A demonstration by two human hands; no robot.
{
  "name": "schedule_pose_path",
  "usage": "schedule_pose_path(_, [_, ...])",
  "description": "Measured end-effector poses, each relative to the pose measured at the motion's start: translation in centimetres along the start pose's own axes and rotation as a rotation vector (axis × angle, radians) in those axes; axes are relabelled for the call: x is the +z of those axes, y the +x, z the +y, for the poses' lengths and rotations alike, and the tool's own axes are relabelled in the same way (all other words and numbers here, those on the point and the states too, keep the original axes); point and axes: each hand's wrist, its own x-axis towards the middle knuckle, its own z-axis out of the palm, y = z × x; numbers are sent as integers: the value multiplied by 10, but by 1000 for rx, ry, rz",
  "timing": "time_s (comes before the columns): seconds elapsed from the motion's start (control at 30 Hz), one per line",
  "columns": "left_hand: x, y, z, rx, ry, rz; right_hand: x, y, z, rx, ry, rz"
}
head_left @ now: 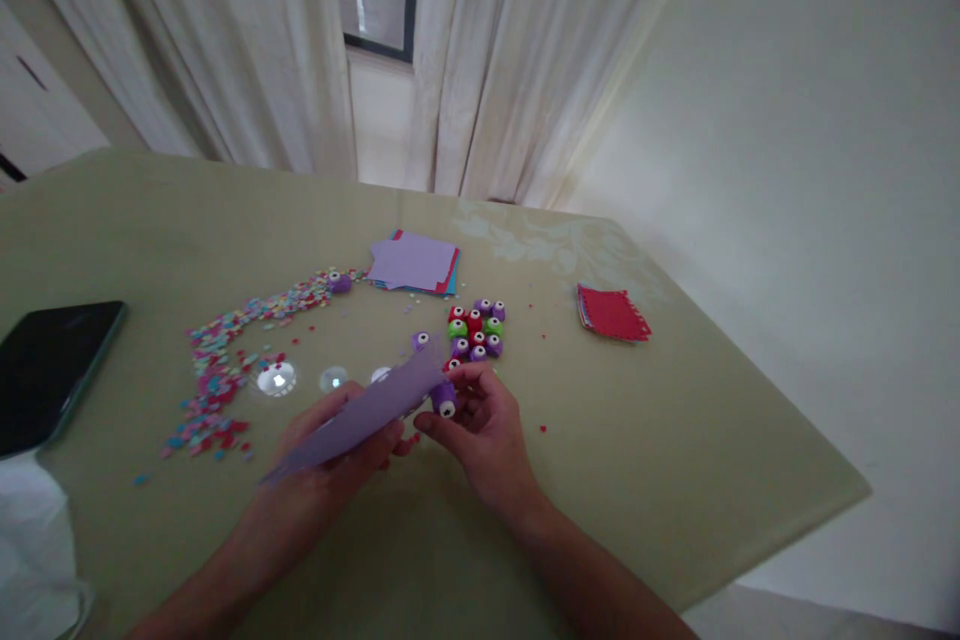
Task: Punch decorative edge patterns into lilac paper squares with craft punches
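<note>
Gripping a tilted purple sheet in the left hand; pinching a purple eye-dotted piece with the right hand beside the sheet's far end, contact hard to make out. Just beyond, a cluster of similar pieces; leftward, confetti. Open tablecloth rightward to its slanting edge. Far left, a cropped phone.

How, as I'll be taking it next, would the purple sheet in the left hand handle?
The purple sheet is probably stiff enough to hold its shape, since it juts nearly flat past the left hand. It looks thin, so it's likely light and might crease if squeezed.
</note>
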Motion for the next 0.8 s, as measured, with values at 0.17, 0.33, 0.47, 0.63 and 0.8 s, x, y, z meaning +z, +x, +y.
schedule_pose_path(0.17, [0, 4, -7, -36, 58, 53, 0, -1, 0, 32, 18, -65])
schedule_pose_path(0.33, [2, 6, -3, -101, 89, 88, -1, 1, -4, 91, 29, -90])
schedule_pose_path(0.47, [3, 5, -4, -82, 54, 87, -3, 3, -7, 102, 14, -89])
schedule_pose_path(0.63, [3, 5, -8, -40, 61, 81, -5, 3, -3, 126, 37, -89])
schedule_pose_path(0.8, [2, 6, -4, -51, 74, 77, -8, 4, 5, 159, 51, -63])
